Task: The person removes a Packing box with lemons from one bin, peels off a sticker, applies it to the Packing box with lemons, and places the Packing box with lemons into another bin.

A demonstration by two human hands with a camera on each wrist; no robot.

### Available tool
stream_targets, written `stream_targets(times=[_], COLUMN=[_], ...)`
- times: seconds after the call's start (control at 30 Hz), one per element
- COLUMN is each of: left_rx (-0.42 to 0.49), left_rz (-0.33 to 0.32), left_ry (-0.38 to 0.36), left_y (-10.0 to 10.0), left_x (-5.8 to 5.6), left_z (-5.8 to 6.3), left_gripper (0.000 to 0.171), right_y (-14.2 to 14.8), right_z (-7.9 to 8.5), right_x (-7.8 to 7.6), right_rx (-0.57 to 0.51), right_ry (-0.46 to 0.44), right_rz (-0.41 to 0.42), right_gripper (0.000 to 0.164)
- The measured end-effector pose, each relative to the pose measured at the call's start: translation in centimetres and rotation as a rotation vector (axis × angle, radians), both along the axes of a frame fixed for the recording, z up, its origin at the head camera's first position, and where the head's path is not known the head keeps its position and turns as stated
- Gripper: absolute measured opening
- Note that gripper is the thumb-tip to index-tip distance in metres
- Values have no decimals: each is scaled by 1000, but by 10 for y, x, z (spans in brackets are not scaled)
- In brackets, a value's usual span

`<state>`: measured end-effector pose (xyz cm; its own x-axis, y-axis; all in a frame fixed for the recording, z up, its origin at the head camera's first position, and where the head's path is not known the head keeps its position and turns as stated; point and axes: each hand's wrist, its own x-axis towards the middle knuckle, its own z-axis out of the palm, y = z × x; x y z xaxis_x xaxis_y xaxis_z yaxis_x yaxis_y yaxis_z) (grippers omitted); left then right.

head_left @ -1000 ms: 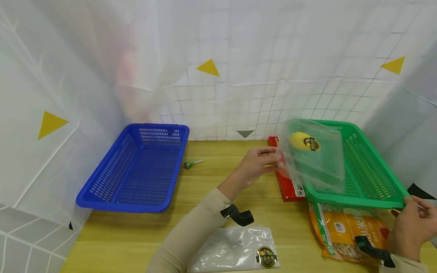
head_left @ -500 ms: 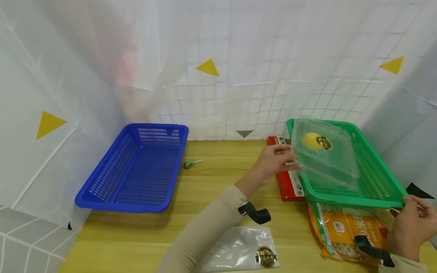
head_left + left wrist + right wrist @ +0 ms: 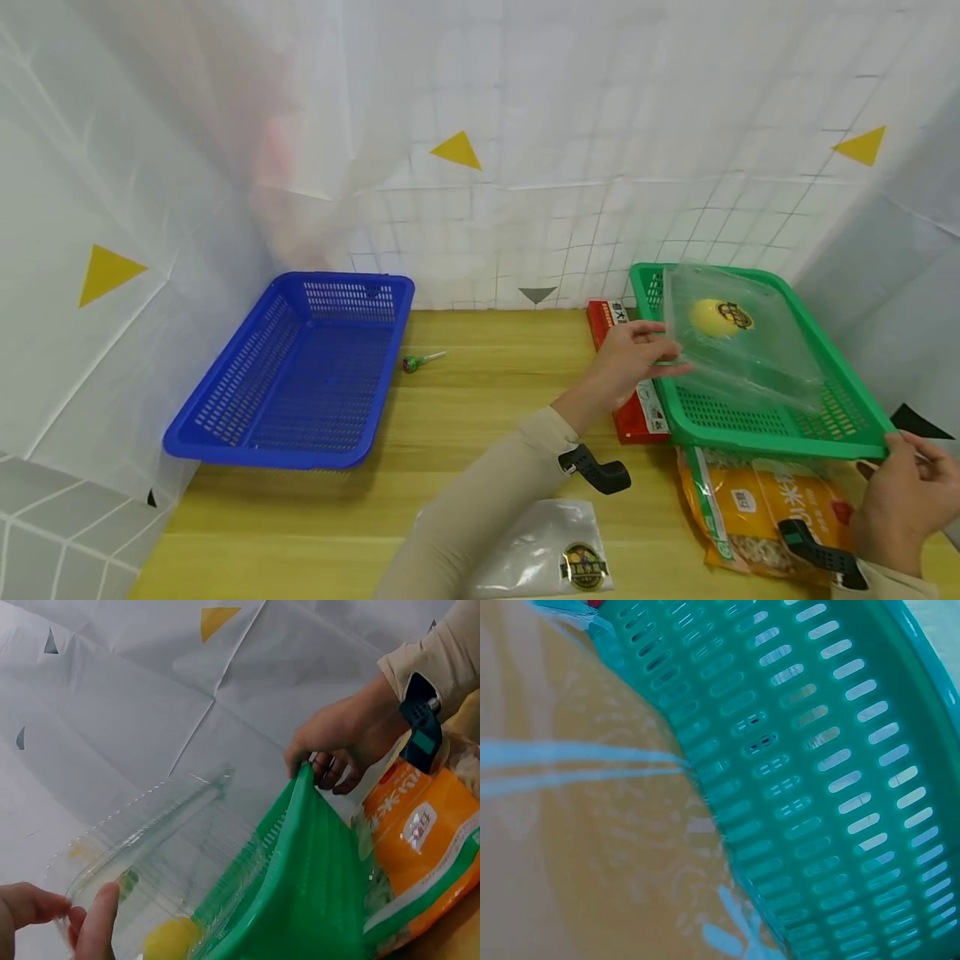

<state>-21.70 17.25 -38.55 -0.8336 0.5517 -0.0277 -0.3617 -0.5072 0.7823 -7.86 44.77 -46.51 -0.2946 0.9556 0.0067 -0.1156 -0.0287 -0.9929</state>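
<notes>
My left hand (image 3: 633,360) pinches the left edge of a clear plastic clamshell box (image 3: 772,350) over the green basket (image 3: 765,442). A yellow lemon-like fruit (image 3: 708,317) shows through the box, beside a round dark label (image 3: 735,315). In the left wrist view, thumb and finger close on the edge of the box (image 3: 150,847). At the basket's near right corner, my right hand (image 3: 907,492) grips the rim. The right wrist view is filled by the slotted basket wall (image 3: 802,772) and the orange food bag (image 3: 615,847).
A blue basket (image 3: 315,392) stands at the left, with a lollipop (image 3: 412,362) on the table beside it. The red box (image 3: 637,417) lies against the green basket. The orange food bag (image 3: 765,508) sits in front. A clear plastic bag (image 3: 540,550) lies at the near edge.
My left hand has moved right with the clear box, bringing it farther over the green basket and tilting it flatter. The right hand stays on the basket rim.
</notes>
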Motion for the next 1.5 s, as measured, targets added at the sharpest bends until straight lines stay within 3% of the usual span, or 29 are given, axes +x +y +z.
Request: stream_targets(times=[0.17,0.4,0.63,0.73,1.0,1.13,1.33,1.5], left_rx=[-40,-88,-139,-167,-149,-198,-261,-240], left_rz=[26,118,137,110,2,-74,-202,-243], left_ry=[-38,-67,-81,-60,16,63,54,62], left_y=[16,31,39,37,30,28,23,19], left_x=[8,17,21,23,23,23,24,26], left_z=[-8,-15,-9,-8,-9,-6,-3,-3], left_gripper=[23,19,40,44,34,30,34,33], right_y=[4,4,-1,-3,1,4,5,5], right_z=[-2,-6,-1,1,-2,-6,-10,-10], right_x=[-2,-2,0,2,0,-1,-2,-1], right_rx=[15,52,19,19,29,46,93,108], right_ry=[1,3,40,37,2,-10,-18,-21], right_rz=[-9,-25,-22,-20,-26,-34,-42,-43], right_gripper=[11,11,10,10,10,10,11,11])
